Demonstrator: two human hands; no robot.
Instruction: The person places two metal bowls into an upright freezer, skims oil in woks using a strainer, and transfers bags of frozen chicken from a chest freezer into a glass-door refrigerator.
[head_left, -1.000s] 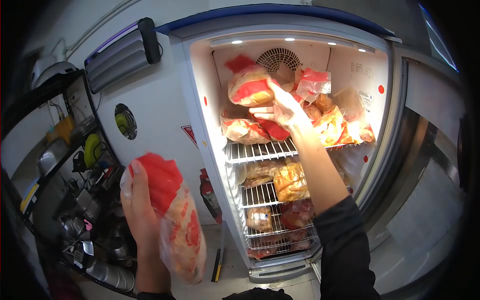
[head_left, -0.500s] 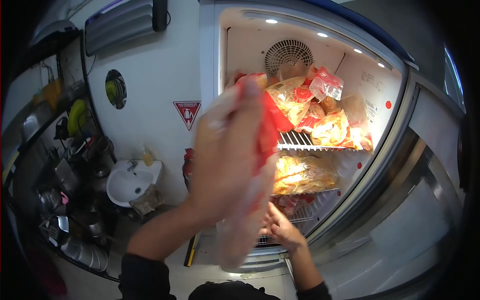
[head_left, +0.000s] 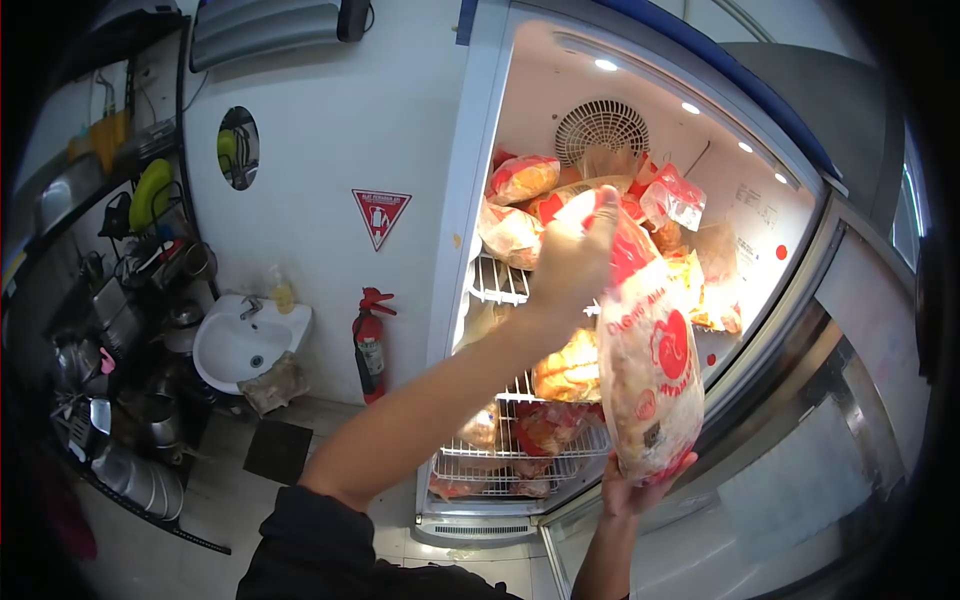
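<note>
A long, clear plastic food bag (head_left: 650,385) with red print and a red chicken-head logo hangs upright in front of the open fridge. My left hand (head_left: 575,265) is closed round its red upper end, thumb uppermost. Beneath its lower end, my right hand (head_left: 640,487) cups the bag from below, fingers partly hidden behind it. Past the hands, more red-printed bags (head_left: 525,180) are piled on the fridge's upper wire shelf (head_left: 500,282). A bag of yellow-orange food (head_left: 568,368) lies lower down, partly covered by my left forearm and the held bag.
The fridge door (head_left: 790,440) stands open on the right. Left of the fridge are a red fire extinguisher (head_left: 370,345), a wall sink (head_left: 215,345) with a cloth (head_left: 272,385) over its edge, and a rack of metal pots (head_left: 150,490).
The bag has moved right and away from my face, with my left hand still on its top. My right hand has come under its bottom. The view has shifted, showing the extinguisher fully.
</note>
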